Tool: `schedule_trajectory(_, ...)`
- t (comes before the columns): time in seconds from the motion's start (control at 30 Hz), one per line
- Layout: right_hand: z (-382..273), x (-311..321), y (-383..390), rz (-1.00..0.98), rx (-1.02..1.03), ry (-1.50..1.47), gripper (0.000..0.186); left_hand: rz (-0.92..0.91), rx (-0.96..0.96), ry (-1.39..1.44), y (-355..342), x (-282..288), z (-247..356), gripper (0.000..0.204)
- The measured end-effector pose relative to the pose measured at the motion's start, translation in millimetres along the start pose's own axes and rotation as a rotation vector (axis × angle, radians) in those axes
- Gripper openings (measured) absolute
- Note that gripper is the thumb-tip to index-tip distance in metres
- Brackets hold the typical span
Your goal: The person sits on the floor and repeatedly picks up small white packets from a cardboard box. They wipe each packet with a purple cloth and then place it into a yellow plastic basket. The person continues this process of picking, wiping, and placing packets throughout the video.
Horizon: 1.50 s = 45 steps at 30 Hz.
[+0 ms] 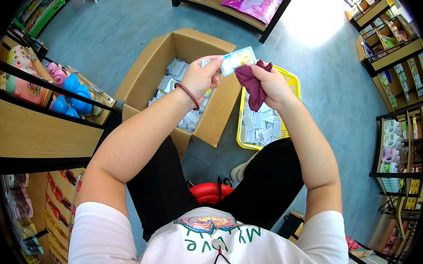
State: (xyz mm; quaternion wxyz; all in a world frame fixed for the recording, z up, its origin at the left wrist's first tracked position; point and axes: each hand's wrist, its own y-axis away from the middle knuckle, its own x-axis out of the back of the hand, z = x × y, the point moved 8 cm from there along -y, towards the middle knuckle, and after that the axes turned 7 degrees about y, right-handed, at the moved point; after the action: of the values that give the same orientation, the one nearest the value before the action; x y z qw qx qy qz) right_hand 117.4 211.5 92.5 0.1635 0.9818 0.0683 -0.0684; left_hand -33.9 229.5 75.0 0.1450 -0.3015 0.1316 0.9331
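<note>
Now, left hand pinching a pale card, right hand clutching maroon cloth.

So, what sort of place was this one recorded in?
Most likely a shop, perhaps a small supermarket: a shelving unit on the right holds rows of bottles, a large pink bag lies on a low shelf ahead, and a green-framed display case stands at upper left.

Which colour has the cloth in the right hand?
The cloth is dark purplish red; it shows best in the head view.
</note>
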Motion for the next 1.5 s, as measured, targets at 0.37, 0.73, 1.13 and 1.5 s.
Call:
schedule_trajectory(0.37,-32.3,-7.4,2.1,0.098,0.370,0.323,0.028,0.073,0.025,0.109,-0.8,2.2,-0.3,0.014)
schedule_trajectory(0.73,-41.8,-72.4,29.5,0.092,0.943,0.896,0.048,-0.057,0.074,0.213,0.4,3.6,-0.8,0.016)
schedule_trajectory(1.13,-48.4,-68.0,31.4,0.226,1.001,0.938,0.043,0.009,0.025,0.104,7.6,3.4,9.7,0.016)
schedule_trajectory(1.5,-71.2,-22.7,23.5,0.515,0.875,0.788,0.033,0.082,-0.043,0.030,5.9,16.2,14.7,0.025)
